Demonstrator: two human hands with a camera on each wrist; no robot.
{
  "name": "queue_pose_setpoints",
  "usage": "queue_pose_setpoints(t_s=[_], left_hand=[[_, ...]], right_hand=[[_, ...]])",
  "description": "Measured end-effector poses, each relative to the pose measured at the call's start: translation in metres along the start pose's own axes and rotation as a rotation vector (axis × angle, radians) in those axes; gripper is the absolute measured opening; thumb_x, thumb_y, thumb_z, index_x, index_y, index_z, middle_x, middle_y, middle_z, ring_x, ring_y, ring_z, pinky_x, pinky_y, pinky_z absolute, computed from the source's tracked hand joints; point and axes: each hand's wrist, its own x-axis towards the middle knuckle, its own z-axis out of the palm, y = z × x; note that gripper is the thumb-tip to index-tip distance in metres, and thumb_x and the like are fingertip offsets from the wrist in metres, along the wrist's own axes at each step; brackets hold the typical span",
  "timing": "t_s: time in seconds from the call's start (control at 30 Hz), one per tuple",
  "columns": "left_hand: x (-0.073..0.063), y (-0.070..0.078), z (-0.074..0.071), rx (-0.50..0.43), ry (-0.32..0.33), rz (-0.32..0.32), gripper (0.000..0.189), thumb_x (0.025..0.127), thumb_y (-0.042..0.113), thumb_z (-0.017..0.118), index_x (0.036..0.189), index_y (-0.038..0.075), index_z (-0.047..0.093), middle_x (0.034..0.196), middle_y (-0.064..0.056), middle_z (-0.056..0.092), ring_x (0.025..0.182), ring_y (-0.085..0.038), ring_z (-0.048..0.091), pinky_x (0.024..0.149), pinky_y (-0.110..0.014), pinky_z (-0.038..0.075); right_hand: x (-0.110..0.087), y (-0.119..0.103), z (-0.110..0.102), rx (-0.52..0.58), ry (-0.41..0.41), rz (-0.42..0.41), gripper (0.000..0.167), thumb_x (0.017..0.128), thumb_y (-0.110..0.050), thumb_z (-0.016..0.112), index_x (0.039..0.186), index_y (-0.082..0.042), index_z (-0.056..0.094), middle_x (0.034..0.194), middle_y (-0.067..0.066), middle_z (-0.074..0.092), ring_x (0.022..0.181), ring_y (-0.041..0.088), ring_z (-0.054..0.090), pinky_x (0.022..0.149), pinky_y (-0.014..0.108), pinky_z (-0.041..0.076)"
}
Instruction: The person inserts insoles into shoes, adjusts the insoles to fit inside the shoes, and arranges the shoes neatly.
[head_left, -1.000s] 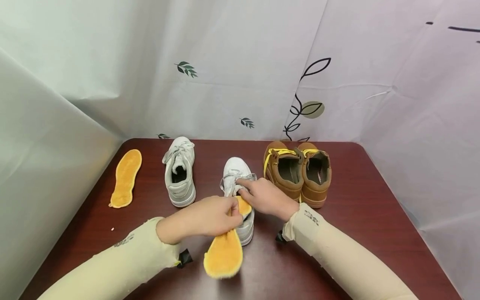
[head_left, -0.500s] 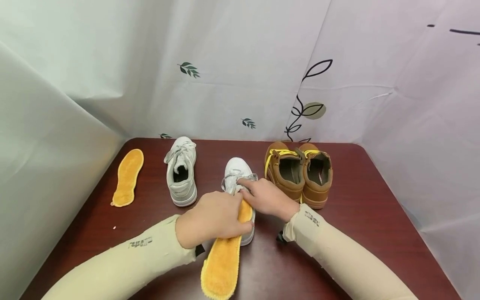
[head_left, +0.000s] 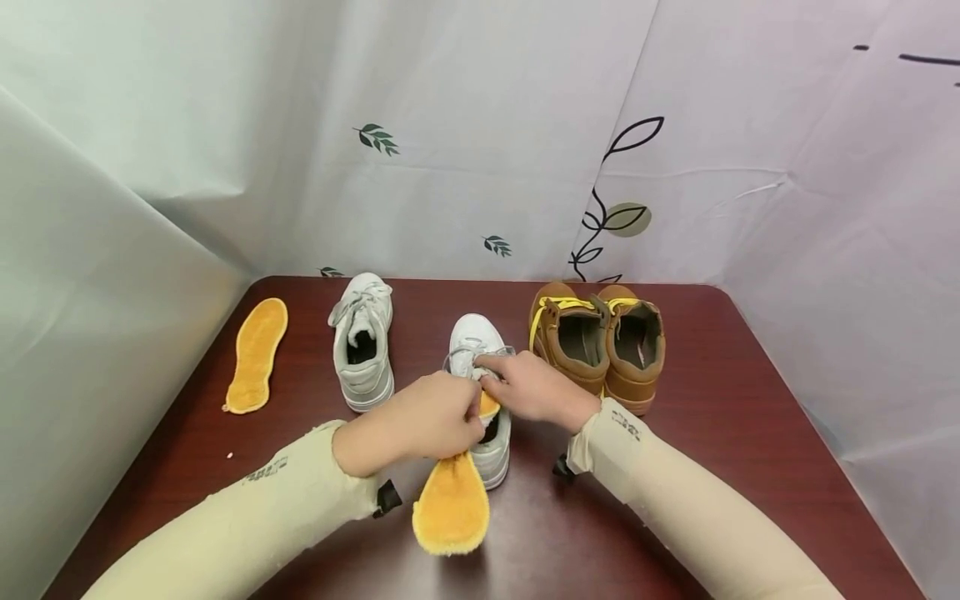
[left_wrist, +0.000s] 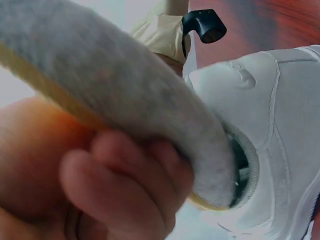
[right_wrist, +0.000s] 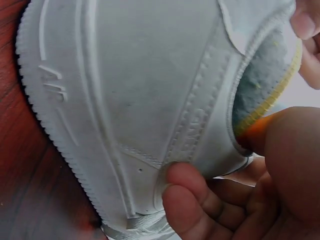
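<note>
My left hand (head_left: 431, 417) grips a fluffy orange insole (head_left: 450, 512) around its middle. The heel half hangs down toward me, and the front end enters the opening of a white sneaker (head_left: 472, 333) in the table's middle. Curled fingers (left_wrist: 125, 175) press against the insole's grey underside (left_wrist: 135, 85) in the left wrist view. My right hand (head_left: 536, 390) holds the sneaker by its tongue and laces; in the right wrist view its thumb (right_wrist: 285, 130) reaches into the opening beside the insole's yellow edge, and its fingers lie along the upper. The insole's tip is hidden inside.
A second white sneaker (head_left: 363, 383) stands to the left, toe away from me. Farther left lies another orange insole (head_left: 255, 354). A pair of brown shoes (head_left: 633, 387) with yellow laces stands at the right. White curtains (head_left: 465, 125) enclose the dark red table (head_left: 720, 383).
My left hand moved forward over the sneaker half a second ago, the insole flattening out, then drew back a little; the insole bends again at the grip. My right hand keeps its hold.
</note>
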Motion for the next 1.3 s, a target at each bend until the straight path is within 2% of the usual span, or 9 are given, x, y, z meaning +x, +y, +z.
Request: queue_pose_setpoints(t_s=[0.1, 0.23, 0.5, 0.7, 0.77, 0.87, 1.07, 1.17, 1.3], left_hand=[[0.008, -0.004, -0.004, -0.106, -0.094, -0.054, 0.022, 0.086, 0.016, 0.061, 0.065, 0.018, 0.057, 0.052, 0.005, 0.052, 0.035, -0.009, 0.047, 0.044, -0.026, 0.042], [0.015, -0.006, -0.007, -0.169, -0.161, -0.096, 0.025, 0.089, 0.017, 0.06, 0.064, 0.017, 0.055, 0.051, 0.005, 0.049, 0.033, -0.01, 0.044, 0.041, -0.024, 0.039], [0.028, -0.004, 0.001, -0.09, -0.12, -0.11, 0.041, 0.087, 0.019, 0.061, 0.051, 0.021, 0.042, 0.041, 0.01, 0.034, 0.031, -0.008, 0.04, 0.038, -0.022, 0.032], [0.038, -0.009, 0.015, 0.017, -0.021, -0.081, 0.045, 0.08, 0.014, 0.063, 0.045, 0.022, 0.036, 0.042, 0.012, 0.024, 0.043, -0.008, 0.032, 0.046, -0.024, 0.03], [0.038, -0.009, 0.018, 0.041, 0.005, -0.081, 0.043, 0.08, 0.014, 0.063, 0.046, 0.021, 0.037, 0.044, 0.012, 0.024, 0.046, -0.01, 0.032, 0.048, -0.026, 0.032], [0.036, -0.007, 0.019, 0.094, 0.016, -0.127, 0.037, 0.085, 0.024, 0.063, 0.052, 0.022, 0.047, 0.049, 0.011, 0.039, 0.051, -0.012, 0.043, 0.051, -0.03, 0.039], [0.029, 0.004, 0.012, 0.224, -0.026, -0.218, 0.032, 0.086, 0.054, 0.059, 0.071, 0.026, 0.063, 0.073, 0.006, 0.062, 0.071, -0.018, 0.06, 0.057, -0.041, 0.048], [0.027, 0.011, 0.008, 0.232, -0.064, -0.203, 0.027, 0.083, 0.053, 0.06, 0.079, 0.027, 0.066, 0.08, 0.006, 0.064, 0.076, -0.017, 0.061, 0.06, -0.042, 0.049], [0.025, 0.013, 0.003, 0.211, -0.095, -0.147, 0.023, 0.081, 0.041, 0.063, 0.066, 0.024, 0.059, 0.067, 0.007, 0.06, 0.068, -0.015, 0.058, 0.058, -0.038, 0.048]], right_hand=[[0.001, -0.001, -0.003, 0.026, -0.023, 0.017, 0.039, 0.103, -0.027, 0.048, 0.139, -0.018, 0.06, 0.102, 0.004, 0.072, 0.084, 0.014, 0.063, 0.085, 0.035, 0.052], [0.002, -0.001, -0.005, 0.041, -0.044, 0.021, 0.039, 0.103, -0.027, 0.048, 0.139, -0.019, 0.06, 0.081, -0.001, 0.066, 0.075, 0.015, 0.059, 0.079, 0.032, 0.051], [0.003, 0.0, -0.004, 0.043, -0.033, 0.01, 0.037, 0.103, -0.025, 0.047, 0.136, -0.024, 0.062, 0.079, -0.006, 0.064, 0.071, 0.013, 0.057, 0.077, 0.03, 0.05], [0.002, 0.0, -0.004, 0.053, -0.032, 0.008, 0.037, 0.102, -0.024, 0.047, 0.135, -0.028, 0.063, 0.087, -0.005, 0.068, 0.073, 0.013, 0.059, 0.077, 0.03, 0.051], [0.002, 0.0, -0.004, 0.046, -0.026, 0.008, 0.037, 0.102, -0.024, 0.047, 0.135, -0.028, 0.063, 0.092, -0.005, 0.069, 0.076, 0.013, 0.06, 0.078, 0.03, 0.051], [0.002, 0.0, -0.003, 0.038, -0.025, 0.007, 0.035, 0.103, -0.025, 0.046, 0.134, -0.027, 0.063, 0.093, -0.003, 0.07, 0.077, 0.013, 0.061, 0.079, 0.032, 0.052], [0.002, 0.0, -0.002, 0.016, -0.025, 0.011, 0.035, 0.104, -0.03, 0.045, 0.134, -0.025, 0.062, 0.101, -0.003, 0.073, 0.086, 0.012, 0.066, 0.085, 0.034, 0.054], [0.002, 0.0, -0.002, 0.016, -0.029, 0.013, 0.038, 0.102, -0.028, 0.046, 0.137, -0.024, 0.061, 0.104, -0.001, 0.074, 0.089, 0.014, 0.068, 0.086, 0.035, 0.054], [0.002, 0.0, -0.002, 0.03, -0.036, 0.012, 0.041, 0.1, -0.025, 0.047, 0.139, -0.022, 0.06, 0.106, 0.001, 0.074, 0.091, 0.015, 0.068, 0.086, 0.035, 0.054]])
